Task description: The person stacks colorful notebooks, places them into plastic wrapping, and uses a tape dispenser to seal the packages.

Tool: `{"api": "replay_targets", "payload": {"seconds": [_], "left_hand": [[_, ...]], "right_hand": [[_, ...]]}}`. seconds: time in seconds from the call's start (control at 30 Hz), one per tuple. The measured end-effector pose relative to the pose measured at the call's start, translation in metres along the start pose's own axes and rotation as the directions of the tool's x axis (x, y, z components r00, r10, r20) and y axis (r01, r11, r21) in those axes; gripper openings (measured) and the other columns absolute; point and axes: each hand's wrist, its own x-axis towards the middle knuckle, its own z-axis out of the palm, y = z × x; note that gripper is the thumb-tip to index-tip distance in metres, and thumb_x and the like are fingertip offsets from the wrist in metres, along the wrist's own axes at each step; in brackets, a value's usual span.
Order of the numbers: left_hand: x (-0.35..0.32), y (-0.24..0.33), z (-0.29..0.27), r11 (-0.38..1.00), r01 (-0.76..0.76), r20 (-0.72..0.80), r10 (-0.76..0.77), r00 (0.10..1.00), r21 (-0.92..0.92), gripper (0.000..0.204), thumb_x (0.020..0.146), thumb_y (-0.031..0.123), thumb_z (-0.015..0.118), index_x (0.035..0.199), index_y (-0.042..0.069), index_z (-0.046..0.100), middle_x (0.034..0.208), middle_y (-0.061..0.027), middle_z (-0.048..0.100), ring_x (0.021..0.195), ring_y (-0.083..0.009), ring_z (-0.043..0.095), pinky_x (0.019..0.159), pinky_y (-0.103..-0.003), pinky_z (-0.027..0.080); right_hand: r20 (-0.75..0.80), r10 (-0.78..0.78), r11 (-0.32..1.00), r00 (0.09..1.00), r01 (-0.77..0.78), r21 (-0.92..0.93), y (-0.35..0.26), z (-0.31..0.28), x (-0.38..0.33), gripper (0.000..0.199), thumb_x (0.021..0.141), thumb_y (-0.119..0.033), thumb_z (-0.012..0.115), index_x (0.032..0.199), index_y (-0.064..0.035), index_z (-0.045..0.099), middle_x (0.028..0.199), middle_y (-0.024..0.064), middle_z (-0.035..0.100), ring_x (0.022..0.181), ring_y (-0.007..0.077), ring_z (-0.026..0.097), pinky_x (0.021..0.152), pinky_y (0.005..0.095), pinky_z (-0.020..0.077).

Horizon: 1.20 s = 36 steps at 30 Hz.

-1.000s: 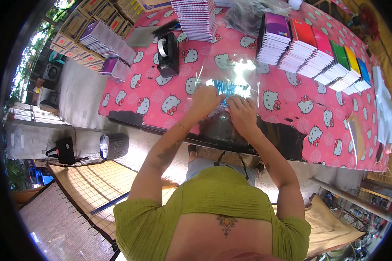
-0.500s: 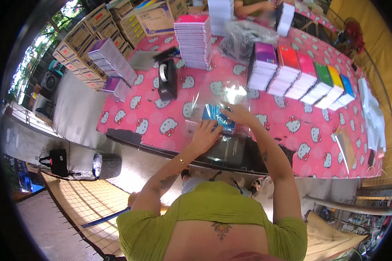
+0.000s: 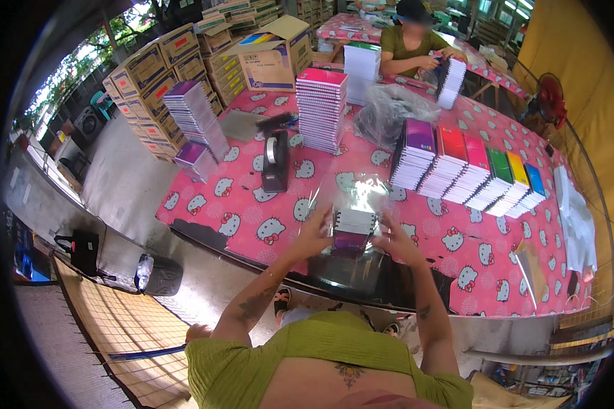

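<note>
A small stack of spiral notebooks (image 3: 353, 230), purple cover lowest, sat inside a clear plastic wrapper (image 3: 361, 198) between both hands, above the near edge of the pink cat-patterned tabletop (image 3: 252, 211). The left hand (image 3: 312, 235) pressed the stack's left side, fingers curled in a closed grip on it; the right hand (image 3: 397, 240) clasped its right side. A black tape dispenser (image 3: 275, 161) stood beyond the stack, to its left.

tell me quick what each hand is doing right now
Left hand: fingers spread, gripping the left side of the small stack of notebooks in its clear plastic wrap.
Right hand: fingers spread, gripping the right side of the same stack.
</note>
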Motion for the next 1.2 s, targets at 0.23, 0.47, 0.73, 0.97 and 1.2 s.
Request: {"api": "replay_targets", "payload": {"seconds": [0.23,0.47,0.73,0.97,1.2], "left_hand": [[0.06,-0.055,-0.131,0.762,0.065,-0.547,0.4,0.735,0.645,0.056,0.085,0.029,0.073,0.13,-0.001,0.057,0.111,-0.0166,0.065,0.106,-0.0292,0.063,0.089,-0.044,0.05],[0.088,-0.07,-0.213,0.97,0.166,-0.484,-0.234,0.843,-0.179,0.033,0.085,0.029,0.076,0.102,0.001,0.072,0.082,-0.0047,0.068,0.072,-0.0124,0.059,0.063,-0.028,0.045],[0.033,-0.099,-0.183,0.984,0.159,-0.742,-0.164,0.65,-0.078,0.017,0.083,0.009,0.066,0.093,0.0,0.075,0.077,-0.0074,0.073,0.066,-0.0195,0.068,0.062,-0.035,0.053],[0.031,0.035,-0.108,0.982,-0.172,-0.13,0.18,0.975,0.072,0.02,0.092,0.005,0.062,0.11,0.002,0.071,0.096,-0.0056,0.072,0.088,-0.0102,0.066,0.078,-0.026,0.052],[0.05,0.077,-0.053,0.974,-0.201,0.256,0.17,0.952,0.101,0.024,0.089,0.015,0.072,0.112,0.008,0.072,0.109,-0.0028,0.063,0.109,-0.0153,0.055,0.091,-0.031,0.045]], "right_hand": [[-0.083,-0.467,0.751,0.88,0.345,-0.563,-0.048,0.017,0.008,0.062,0.076,-0.031,0.083,0.13,-0.0136,0.057,0.152,0.0177,0.037,0.144,0.0374,0.03,0.116,0.0513,0.0257],[0.086,-0.562,0.455,0.823,0.394,-0.798,-0.105,0.041,0.023,0.024,0.079,-0.03,0.077,0.096,-0.0144,0.068,0.125,0.0029,0.061,0.123,0.0244,0.054,0.112,0.0564,0.0229],[0.086,-0.581,0.405,0.81,0.379,-0.832,-0.114,0.074,0.026,0.033,0.081,-0.032,0.074,0.107,-0.0118,0.069,0.111,0.003,0.066,0.109,0.0224,0.059,0.108,0.0502,0.029],[0.014,-0.501,0.347,0.866,0.216,-0.913,-0.109,0.073,0.026,0.04,0.081,-0.037,0.074,0.111,-0.011,0.071,0.098,0.0052,0.069,0.102,0.0236,0.06,0.104,0.0484,0.0309],[0.078,-0.416,0.343,0.906,0.236,-0.909,-0.112,0.076,0.039,0.044,0.079,-0.039,0.073,0.112,-0.0096,0.07,0.101,0.0074,0.069,0.104,0.0251,0.061,0.103,0.0479,0.0313]]}}
